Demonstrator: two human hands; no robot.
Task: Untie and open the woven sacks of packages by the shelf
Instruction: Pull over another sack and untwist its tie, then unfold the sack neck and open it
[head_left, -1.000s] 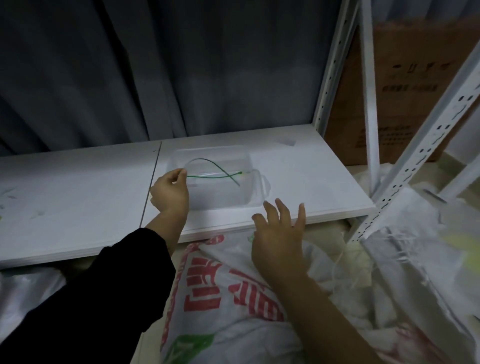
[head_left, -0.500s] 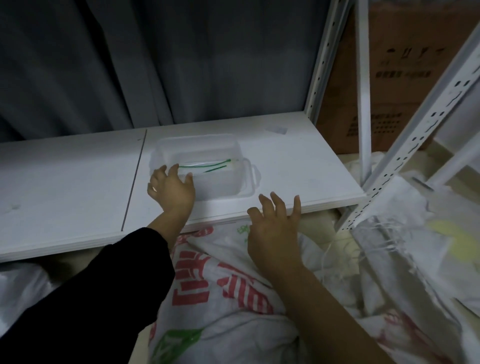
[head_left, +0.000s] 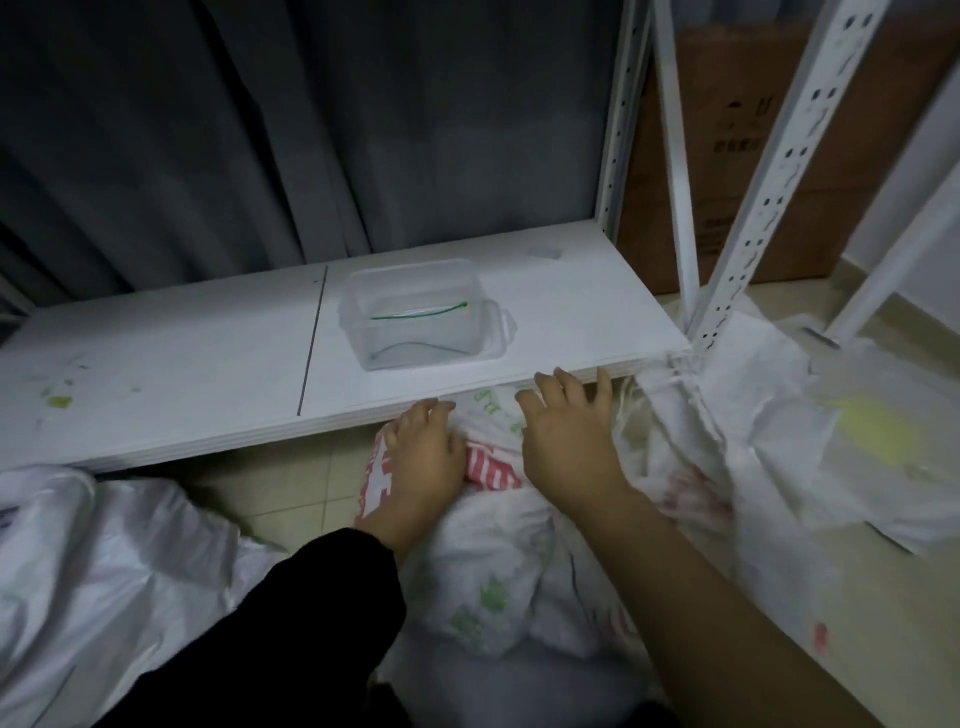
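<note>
Head view: both hands, left hand and right hand, lie flat, holding nothing, on the sack; careless tugging could spill packages.

Dim light. Dark grey curtain hangs behind a low white shelf board, stained green at left. White perforated uprights at right. Brown cardboard box behind them. Beige tiled floor below.
</note>
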